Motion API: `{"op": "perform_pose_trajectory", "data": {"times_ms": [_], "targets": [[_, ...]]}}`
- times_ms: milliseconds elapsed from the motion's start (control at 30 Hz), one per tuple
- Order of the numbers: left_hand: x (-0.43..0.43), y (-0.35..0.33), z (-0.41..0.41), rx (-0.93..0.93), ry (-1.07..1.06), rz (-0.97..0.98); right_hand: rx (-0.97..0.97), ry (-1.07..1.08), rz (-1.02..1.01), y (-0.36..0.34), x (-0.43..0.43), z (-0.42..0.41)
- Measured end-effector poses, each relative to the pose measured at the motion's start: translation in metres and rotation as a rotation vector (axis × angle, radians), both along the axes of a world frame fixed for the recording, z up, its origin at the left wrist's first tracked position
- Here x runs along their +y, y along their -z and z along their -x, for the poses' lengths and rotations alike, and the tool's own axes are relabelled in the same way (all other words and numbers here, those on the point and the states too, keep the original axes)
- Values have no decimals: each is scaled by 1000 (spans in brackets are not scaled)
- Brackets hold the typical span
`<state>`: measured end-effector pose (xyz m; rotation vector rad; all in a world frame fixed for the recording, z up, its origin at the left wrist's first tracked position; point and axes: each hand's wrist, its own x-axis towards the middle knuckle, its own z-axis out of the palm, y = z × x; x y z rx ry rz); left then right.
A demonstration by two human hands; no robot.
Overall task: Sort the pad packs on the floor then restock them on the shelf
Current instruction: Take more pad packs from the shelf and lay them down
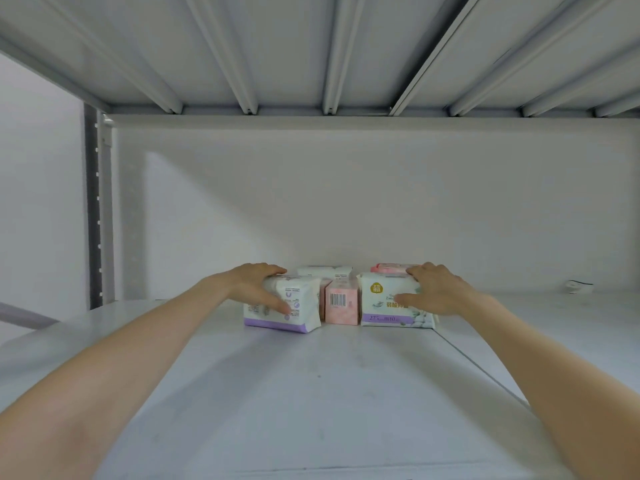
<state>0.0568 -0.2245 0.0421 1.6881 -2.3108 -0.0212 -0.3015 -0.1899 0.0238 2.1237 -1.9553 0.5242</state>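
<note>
While your left hand [257, 285] clasps the purple pack [305, 308], your right hand [436, 289] clasps the green pack [381, 308]. Both flank the pink box [341, 304], likely closing gaps.

A white back wall [346, 202] fills the middle. At the wall's left edge stands a dark upright post [92, 209] dotted with small holes. Above the wall run pale ribbed metal panels [277, 46]. At the wall's foot, far right, sits a small white object [579, 286], too small to identify.

Soft, even, dim light; faint shadows; wide-angle bending and slight blur at edges.
</note>
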Motion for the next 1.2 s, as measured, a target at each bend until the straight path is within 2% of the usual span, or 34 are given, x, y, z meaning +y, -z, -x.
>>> {"op": "perform_pose_trajectory", "data": {"times_ms": [333, 467, 600, 700, 900, 1200], "targets": [[16, -13, -8, 57, 32, -82, -107, -4, -2, -7, -3, -3], [29, -15, -14, 96, 61, -153, -335, -123, -64, -3, 1, 0], [45, -16, -18, 125, 47, -181, -352, -154, -62, -4, 11, -5], [58, -10, -18, 231, 55, -191, -429, -181, -115, -6, 22, -10], [91, 3, -26, 426, 77, -120, -491, -177, -104, -7, 49, -20], [160, 14, -19, 559, 43, 74, -860, -279, 42, 11, 108, -17]]}}
